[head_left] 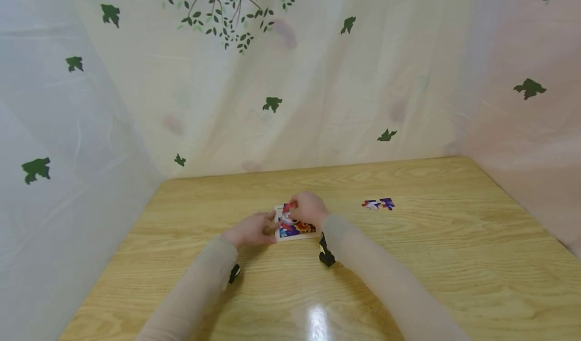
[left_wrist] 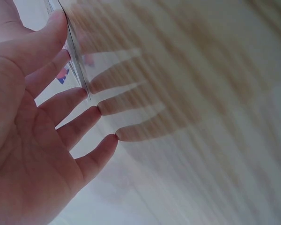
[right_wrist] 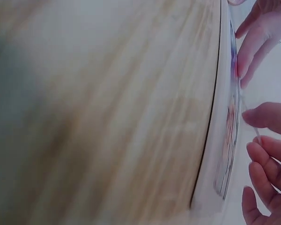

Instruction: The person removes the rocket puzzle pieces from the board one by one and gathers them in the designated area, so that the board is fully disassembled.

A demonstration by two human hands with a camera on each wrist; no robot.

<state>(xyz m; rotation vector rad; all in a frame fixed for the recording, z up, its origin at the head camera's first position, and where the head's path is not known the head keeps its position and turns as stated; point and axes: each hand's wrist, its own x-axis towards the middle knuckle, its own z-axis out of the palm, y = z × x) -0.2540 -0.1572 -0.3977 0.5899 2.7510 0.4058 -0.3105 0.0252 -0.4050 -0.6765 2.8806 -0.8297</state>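
Note:
A small jigsaw puzzle in a white-rimmed tray lies on the table, its picture red, purple and orange. My left hand rests at the tray's left side, thumb at the near corner, fingers fairly straight and touching tray and table. In the left wrist view the left hand has its fingers spread. Over the tray's upper right is my right hand. The right wrist view shows the right hand pinching a thin puzzle piece, seen edge-on, between thumb and finger. Its picture side is hidden.
Loose puzzle pieces lie to the right of the tray on the wooden table. Behind the table hangs a pale curtain with leaf prints. Dark wrist straps show beneath the sleeves.

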